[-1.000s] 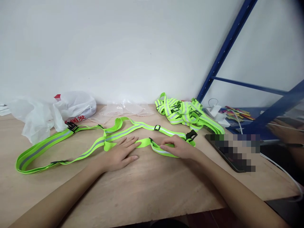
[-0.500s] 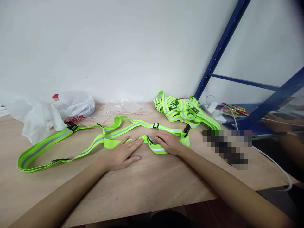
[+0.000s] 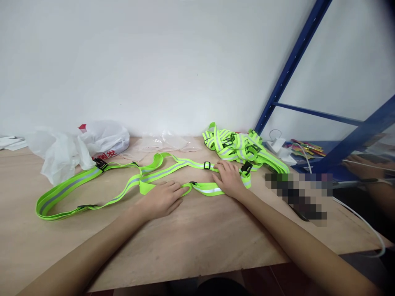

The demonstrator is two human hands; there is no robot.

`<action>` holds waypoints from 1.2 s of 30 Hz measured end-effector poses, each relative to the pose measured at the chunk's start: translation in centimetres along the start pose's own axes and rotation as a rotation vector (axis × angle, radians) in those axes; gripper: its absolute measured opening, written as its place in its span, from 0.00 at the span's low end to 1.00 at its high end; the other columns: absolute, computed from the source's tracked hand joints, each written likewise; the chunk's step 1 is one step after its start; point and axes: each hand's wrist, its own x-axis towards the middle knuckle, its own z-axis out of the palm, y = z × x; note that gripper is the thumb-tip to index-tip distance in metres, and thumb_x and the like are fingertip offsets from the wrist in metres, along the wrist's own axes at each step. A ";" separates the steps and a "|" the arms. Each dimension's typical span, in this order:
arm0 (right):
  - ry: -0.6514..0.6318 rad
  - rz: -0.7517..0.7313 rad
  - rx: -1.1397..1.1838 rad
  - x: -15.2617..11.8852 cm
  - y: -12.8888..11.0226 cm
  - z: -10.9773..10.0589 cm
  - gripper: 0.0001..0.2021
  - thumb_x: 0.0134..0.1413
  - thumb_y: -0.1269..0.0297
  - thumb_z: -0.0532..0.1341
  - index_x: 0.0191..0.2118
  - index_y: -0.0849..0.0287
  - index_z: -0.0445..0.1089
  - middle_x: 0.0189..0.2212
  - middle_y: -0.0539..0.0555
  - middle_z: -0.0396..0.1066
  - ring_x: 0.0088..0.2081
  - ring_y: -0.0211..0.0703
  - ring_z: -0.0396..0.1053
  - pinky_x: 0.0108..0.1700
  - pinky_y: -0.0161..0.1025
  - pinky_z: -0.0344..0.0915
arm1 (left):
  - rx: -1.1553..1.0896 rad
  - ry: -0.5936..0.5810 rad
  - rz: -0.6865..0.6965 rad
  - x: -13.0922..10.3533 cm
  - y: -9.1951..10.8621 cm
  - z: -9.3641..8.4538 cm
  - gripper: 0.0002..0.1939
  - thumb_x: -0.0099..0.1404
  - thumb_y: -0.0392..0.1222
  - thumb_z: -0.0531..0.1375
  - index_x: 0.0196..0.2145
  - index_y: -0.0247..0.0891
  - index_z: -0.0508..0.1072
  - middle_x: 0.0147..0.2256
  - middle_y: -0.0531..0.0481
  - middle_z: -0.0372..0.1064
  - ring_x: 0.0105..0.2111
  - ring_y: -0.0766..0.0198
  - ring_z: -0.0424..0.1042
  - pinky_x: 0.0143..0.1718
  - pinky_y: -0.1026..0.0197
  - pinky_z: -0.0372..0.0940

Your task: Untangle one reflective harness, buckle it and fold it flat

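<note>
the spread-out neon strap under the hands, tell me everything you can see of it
The reflective strap harness is neon yellow-green webbing with a grey reflective stripe down its middle, black slide adjusters and a black buckle at each end. It lies flat and unfolded on the wooden table, a wide band looping out to the left. The left hand presses flat on its near band; the right hand rests on the right end beside a buckle.

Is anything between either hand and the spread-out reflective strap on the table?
Nothing visible. The left hand and right hand both lie flat, directly on the reflective strap.
</note>
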 end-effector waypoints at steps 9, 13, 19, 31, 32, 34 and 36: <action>-0.155 0.068 0.055 0.1 1.1 1.3 0.28 0.69 0.49 0.45 0.66 0.57 0.57 0.70 0.64 0.50 0.72 0.62 0.41 0.66 0.65 0.45 | 0.061 0.033 0.077 -0.2 -0.8 0.6 0.16 0.75 0.36 0.48 0.37 0.37 0.76 0.36 0.44 0.71 0.38 0.57 0.70 0.45 0.54 0.66; -0.180 0.130 0.038 0.1 1.4 1.4 0.29 0.69 0.48 0.45 0.68 0.58 0.55 0.72 0.63 0.47 0.72 0.62 0.39 0.68 0.65 0.45 | -0.002 0.111 0.122 -0.4 -1.6 0.7 0.16 0.74 0.35 0.49 0.39 0.39 0.77 0.36 0.44 0.73 0.44 0.56 0.71 0.61 0.46 0.57; -0.176 0.123 0.042 0.1 2.3 1.6 0.29 0.69 0.48 0.45 0.67 0.60 0.56 0.72 0.65 0.46 0.72 0.63 0.39 0.68 0.66 0.44 | -0.072 0.067 0.082 -1.2 -1.9 -1.2 0.15 0.72 0.34 0.49 0.36 0.38 0.75 0.35 0.44 0.71 0.37 0.58 0.70 0.43 0.57 0.66; -0.036 -0.234 0.101 0.8 0.8 -1.6 0.21 0.67 0.57 0.51 0.59 0.59 0.67 0.64 0.64 0.61 0.67 0.57 0.55 0.67 0.57 0.51 | -0.306 0.035 0.175 1.0 1.9 0.4 0.32 0.73 0.47 0.53 0.70 0.37 0.50 0.69 0.38 0.51 0.69 0.50 0.51 0.69 0.43 0.48; 0.028 -0.209 0.080 0.9 0.9 -2.4 0.20 0.66 0.58 0.51 0.57 0.59 0.68 0.63 0.65 0.63 0.65 0.58 0.58 0.66 0.57 0.54 | -0.313 0.001 0.190 1.1 2.2 0.6 0.34 0.73 0.48 0.53 0.71 0.38 0.48 0.70 0.39 0.49 0.70 0.50 0.50 0.69 0.42 0.46; 0.132 -0.074 0.002 1.1 1.7 -4.1 0.19 0.65 0.57 0.52 0.55 0.60 0.70 0.59 0.67 0.66 0.60 0.60 0.64 0.60 0.55 0.61 | -0.328 -0.044 0.205 1.2 2.4 0.9 0.34 0.73 0.50 0.53 0.71 0.39 0.48 0.69 0.40 0.50 0.69 0.50 0.51 0.70 0.41 0.44; 0.159 0.138 -0.098 1.2 3.1 -5.7 0.20 0.64 0.55 0.53 0.53 0.61 0.71 0.54 0.67 0.70 0.53 0.61 0.69 0.50 0.52 0.66 | -0.336 -0.058 0.205 1.1 2.4 0.9 0.31 0.74 0.50 0.52 0.70 0.39 0.52 0.68 0.41 0.53 0.68 0.50 0.54 0.70 0.41 0.45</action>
